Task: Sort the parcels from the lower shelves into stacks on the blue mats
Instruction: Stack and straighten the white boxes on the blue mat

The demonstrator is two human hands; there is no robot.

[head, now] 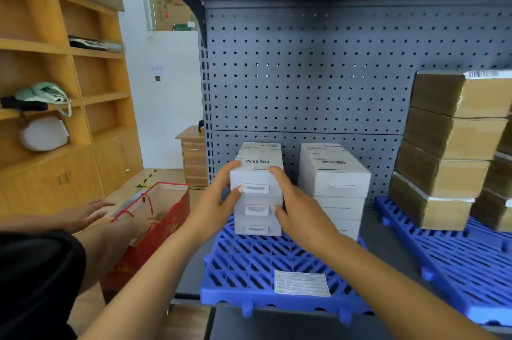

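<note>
Two stacks of white parcels stand at the back of a blue mat [249, 265] on the grey shelf. The top white parcel [257, 170] of the left stack has a shipping label on its lid. My left hand [219, 198] presses its left side and my right hand [296, 206] its right side, so both hands grip it. It rests on two more white parcels. The right white stack [332, 187] stands untouched beside my right hand. A paper label [302, 283] lies at the front of the mat.
Brown taped parcels [448, 151] are stacked on a second blue mat [457, 256] at right. Another person's hands [91, 212] reach into a red paper bag [155, 226] at left. Wooden cabinets [69, 118] line the left wall. A grey pegboard [304, 76] backs the shelf.
</note>
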